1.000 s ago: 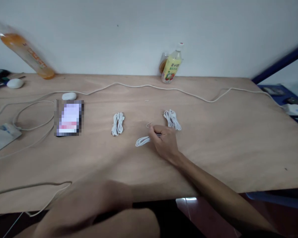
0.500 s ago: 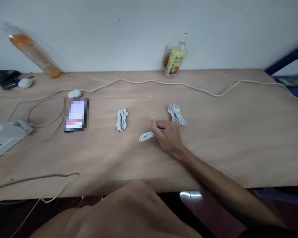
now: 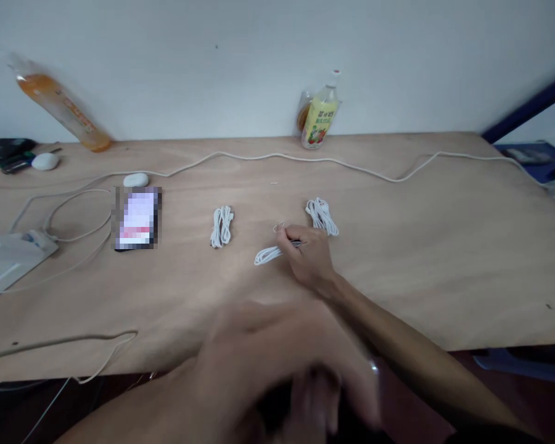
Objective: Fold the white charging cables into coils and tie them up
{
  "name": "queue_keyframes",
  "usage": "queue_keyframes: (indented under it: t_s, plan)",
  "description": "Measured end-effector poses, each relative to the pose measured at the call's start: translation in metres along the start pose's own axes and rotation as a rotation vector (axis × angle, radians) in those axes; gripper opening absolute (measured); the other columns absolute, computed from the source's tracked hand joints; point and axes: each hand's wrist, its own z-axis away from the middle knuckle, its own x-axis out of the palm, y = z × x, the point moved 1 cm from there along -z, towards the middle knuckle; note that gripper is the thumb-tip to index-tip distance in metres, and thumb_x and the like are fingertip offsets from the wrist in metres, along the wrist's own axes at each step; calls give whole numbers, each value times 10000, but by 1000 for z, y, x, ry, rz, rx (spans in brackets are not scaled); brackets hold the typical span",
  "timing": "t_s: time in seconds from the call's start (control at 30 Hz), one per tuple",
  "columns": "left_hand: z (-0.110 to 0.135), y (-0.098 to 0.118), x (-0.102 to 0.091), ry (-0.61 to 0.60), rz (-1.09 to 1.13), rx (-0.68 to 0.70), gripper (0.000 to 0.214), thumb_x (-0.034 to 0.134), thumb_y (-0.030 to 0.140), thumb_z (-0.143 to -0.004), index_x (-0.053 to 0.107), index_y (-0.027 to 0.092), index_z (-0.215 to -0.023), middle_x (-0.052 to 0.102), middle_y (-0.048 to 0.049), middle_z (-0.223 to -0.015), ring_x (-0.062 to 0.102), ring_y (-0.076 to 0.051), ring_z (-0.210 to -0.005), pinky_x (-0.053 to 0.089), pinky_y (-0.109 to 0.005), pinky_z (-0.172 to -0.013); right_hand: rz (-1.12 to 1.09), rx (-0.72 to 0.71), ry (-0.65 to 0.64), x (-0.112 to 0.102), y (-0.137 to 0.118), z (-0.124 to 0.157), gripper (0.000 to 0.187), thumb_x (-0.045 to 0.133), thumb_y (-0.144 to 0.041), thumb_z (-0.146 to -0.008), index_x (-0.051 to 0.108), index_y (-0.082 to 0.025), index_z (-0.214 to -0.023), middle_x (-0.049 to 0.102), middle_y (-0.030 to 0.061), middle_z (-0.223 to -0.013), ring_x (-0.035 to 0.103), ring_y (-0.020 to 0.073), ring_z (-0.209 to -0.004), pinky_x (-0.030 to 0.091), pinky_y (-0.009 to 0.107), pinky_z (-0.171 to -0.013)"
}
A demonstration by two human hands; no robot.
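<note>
A white cable bundle (image 3: 267, 254) is pinched at one end by the closed fingers (image 3: 290, 237) of the right hand (image 3: 308, 259) on the bench (image 3: 420, 246). The left hand (image 3: 287, 364) is blurred; its grip cannot be told.

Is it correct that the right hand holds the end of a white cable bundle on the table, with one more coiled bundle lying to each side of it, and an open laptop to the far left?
Not fully. The head view shows the right hand pinching the white cable bundle on the table, with a coiled bundle at left and another at right. But the item further left is a phone, not an open laptop.
</note>
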Motion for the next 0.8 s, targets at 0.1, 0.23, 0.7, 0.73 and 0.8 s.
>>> queue_keyframes:
  t_s: [0.1, 0.23, 0.7, 0.73, 0.8]
  plan:
    - [-30, -15, -6, -105, 138, -16, 213, 631, 90, -1001, 754, 263, -988, 802, 37, -815, 758, -136, -689, 611, -227, -616, 10, 20, 13, 1, 4, 0, 485, 491, -381, -1011, 304, -252, -582, 342, -32, -497, 315, 130, -500, 266, 329, -549]
    - [-58, -48, -5, 67, 155, -64, 204, 606, 174, -1073, 798, 240, -1084, 855, -7, -965, 821, -156, -865, 685, -259, -815, -22, 42, -10, 2, 10, 1, 508, 485, -429, -1027, 357, -242, -572, 415, -21, -500, 357, 133, -514, 261, 319, -555]
    - [-82, -109, -3, 401, 428, -322, 141, 922, 308, -852, 893, 209, -947, 899, -67, -941, 882, -290, -943, 720, -418, -946, 49, 55, 41, -3, 8, -4, 441, 511, -309, -967, 349, -245, -562, 374, -28, -497, 335, 136, -514, 259, 336, -568]
    - [-82, -111, -4, 397, 425, -335, 136, 930, 302, -839, 896, 212, -935, 897, -65, -918, 882, -290, -921, 721, -413, -921, 48, 48, 42, -3, 7, -4, 444, 513, -303, -970, 345, -245, -564, 378, -28, -499, 338, 134, -512, 263, 336, -567]
    - [-82, -112, -7, 385, 432, -355, 132, 942, 299, -819, 899, 219, -915, 889, -58, -864, 878, -283, -872, 719, -399, -873, 47, 37, 39, -3, 6, -3, 452, 517, -295, -979, 345, -245, -564, 386, -30, -500, 342, 131, -506, 271, 335, -564]
